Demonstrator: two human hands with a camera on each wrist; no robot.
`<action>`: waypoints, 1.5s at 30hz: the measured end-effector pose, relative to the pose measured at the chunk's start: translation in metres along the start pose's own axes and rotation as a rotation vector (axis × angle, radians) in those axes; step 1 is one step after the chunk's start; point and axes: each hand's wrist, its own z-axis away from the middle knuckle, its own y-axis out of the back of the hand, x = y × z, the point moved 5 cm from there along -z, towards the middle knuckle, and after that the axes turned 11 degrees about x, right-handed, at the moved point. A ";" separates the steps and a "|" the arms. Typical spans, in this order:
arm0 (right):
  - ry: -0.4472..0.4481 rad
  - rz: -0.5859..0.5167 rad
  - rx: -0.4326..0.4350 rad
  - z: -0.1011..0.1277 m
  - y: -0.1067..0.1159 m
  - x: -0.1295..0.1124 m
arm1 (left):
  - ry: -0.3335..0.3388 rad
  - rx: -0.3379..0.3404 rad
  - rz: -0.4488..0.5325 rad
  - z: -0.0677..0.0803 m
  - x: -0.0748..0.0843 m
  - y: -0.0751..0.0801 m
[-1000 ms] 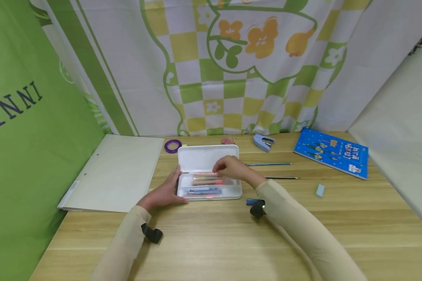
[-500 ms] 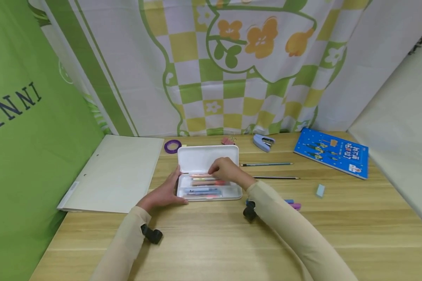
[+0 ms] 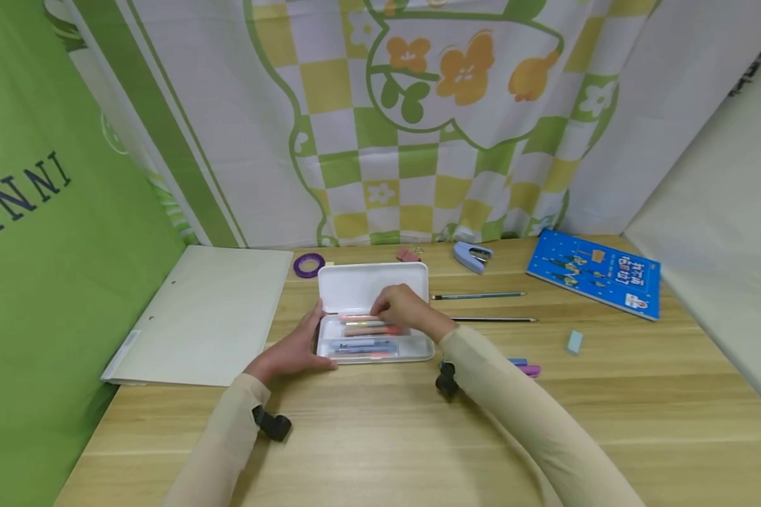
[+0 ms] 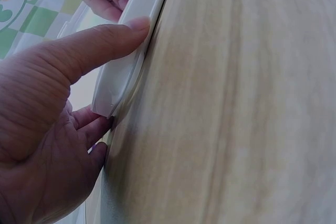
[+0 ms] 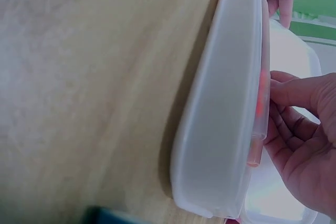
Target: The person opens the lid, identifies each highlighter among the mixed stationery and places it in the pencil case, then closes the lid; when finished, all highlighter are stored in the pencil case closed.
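A white pencil case [image 3: 416, 347] lies with its lid raised [image 3: 373, 285] in the head view. Pens in blue tones [image 3: 363, 346] fill its front compartment; orange and pink pens [image 3: 374, 330] lie in the back one. My left hand [image 3: 294, 350] grips the case's left end, thumb along the front wall [image 4: 118, 74] and fingers round the corner behind. Over the back compartment, my right hand [image 3: 404, 308] pinches the right end of a slim pink pen [image 3: 350, 318] near the hinge. In the right wrist view, the case wall and other pens partly hide the fingertips.
Right of the case lie two pencils [image 3: 478, 296], blue and purple markers [image 3: 529, 370] and a light blue eraser [image 3: 573, 342]. Behind are purple tape [image 3: 308, 265], a pink binder clip [image 3: 409, 254], a stapler [image 3: 472, 257] and a blue book [image 3: 596, 273]. A white folder [image 3: 203, 317] lies left.
My right hand has shifted left and slightly down with the pink pen along the back compartment. The forearm has uncovered more of the pencils and markers. My left hand keeps its hold.
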 end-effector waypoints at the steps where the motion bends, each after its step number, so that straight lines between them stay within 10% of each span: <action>1: 0.002 -0.004 -0.001 0.000 0.000 0.000 | 0.001 -0.001 -0.001 0.000 0.000 0.000; 9: 0.035 -0.006 0.022 0.008 0.003 0.004 | 0.001 0.000 -0.007 0.000 -0.003 -0.002; 23: -0.195 -0.307 0.016 0.076 0.075 0.056 | 0.007 -0.005 -0.013 -0.002 -0.001 -0.002; 45: -0.164 -0.212 -0.145 0.173 0.091 0.069 | 0.013 0.002 0.017 0.001 0.001 0.000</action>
